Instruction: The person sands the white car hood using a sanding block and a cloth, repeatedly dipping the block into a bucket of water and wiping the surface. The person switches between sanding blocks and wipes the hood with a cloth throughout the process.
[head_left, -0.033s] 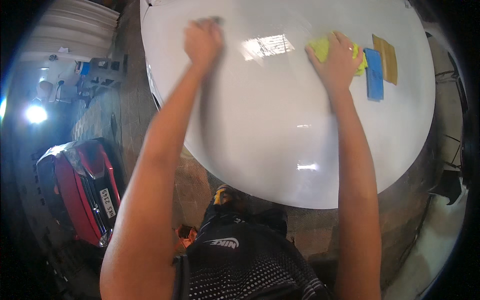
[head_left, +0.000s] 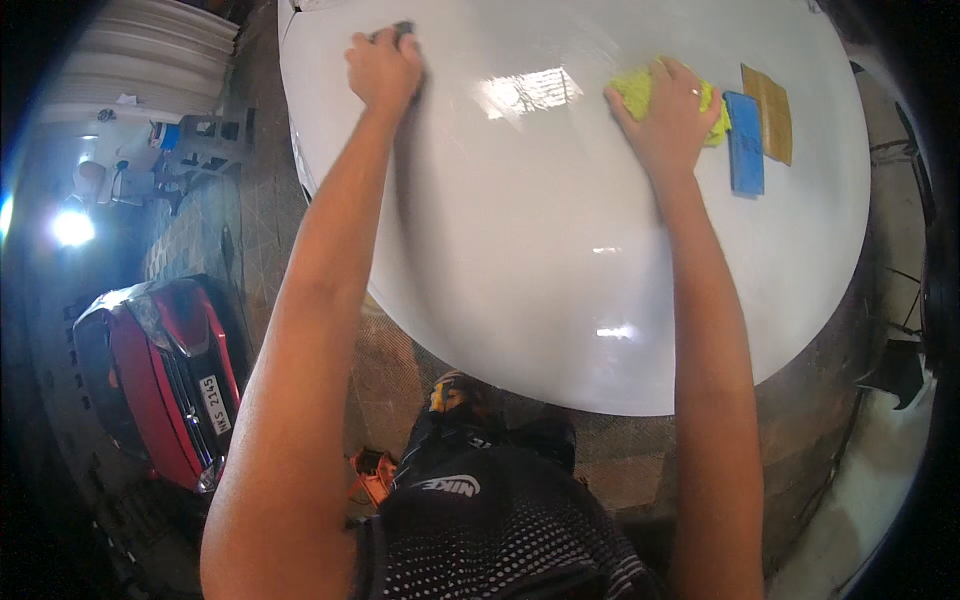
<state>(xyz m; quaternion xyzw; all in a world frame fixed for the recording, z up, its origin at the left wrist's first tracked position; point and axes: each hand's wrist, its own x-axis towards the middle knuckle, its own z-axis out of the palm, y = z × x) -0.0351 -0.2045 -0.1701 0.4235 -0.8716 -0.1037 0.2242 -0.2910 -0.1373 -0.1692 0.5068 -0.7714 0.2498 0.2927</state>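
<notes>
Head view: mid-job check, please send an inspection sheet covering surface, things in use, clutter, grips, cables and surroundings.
Surface: glossy white curved panel; bright reflections.
Things in use: small dark object, mostly hidden; crumpled yellow-green cloth on the panel.
Clutter: flat blue rectangular block and flat brown rectangular sheet on the panel, right of the cloth; orange object low in view, kind unclear.
Grips: left grip closed around the dark object; right grip laid over the cloth.
Cables: thin dark lines at far right; cannot tell whether cables.
Surroundings: patterned floor; red car and bright white lamp at left.
</notes>
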